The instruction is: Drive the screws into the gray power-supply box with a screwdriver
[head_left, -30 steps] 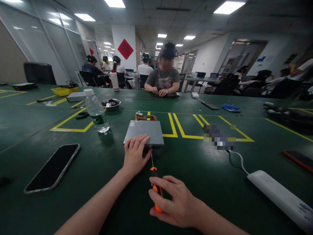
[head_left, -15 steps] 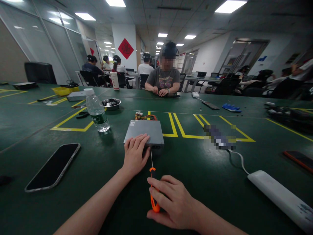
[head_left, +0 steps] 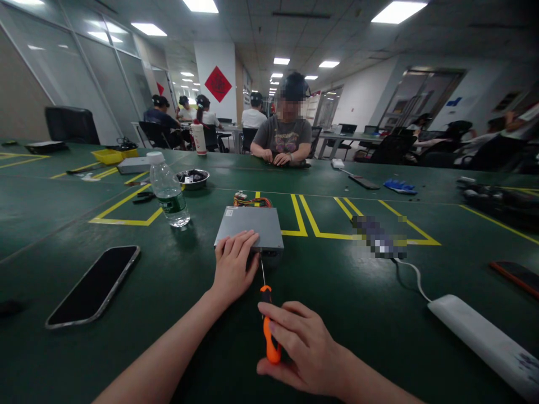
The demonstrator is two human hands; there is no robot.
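Note:
A grey metal computer power supply lies flat on the green table, a bundle of coloured cables behind it. My left hand holds it steady, fingers over the top near the front left edge and thumb against the front face. In my right hand is a screwdriver with an orange and black handle, held between fingers and thumb. Its thin shaft points away from me, and the tip meets the front face of the power supply beside my left thumb. The screw and exact tip contact are too small to make out.
A water bottle and a metal bowl of small parts stand to the left. Nearer lies a phone. To the right are a white power strip with its cord and a blue glove. Opposite sits a person.
The screwdriver handle has turned a little and shifted slightly right in my right hand. My left hand stays on the power supply. The whole view has drifted slightly.

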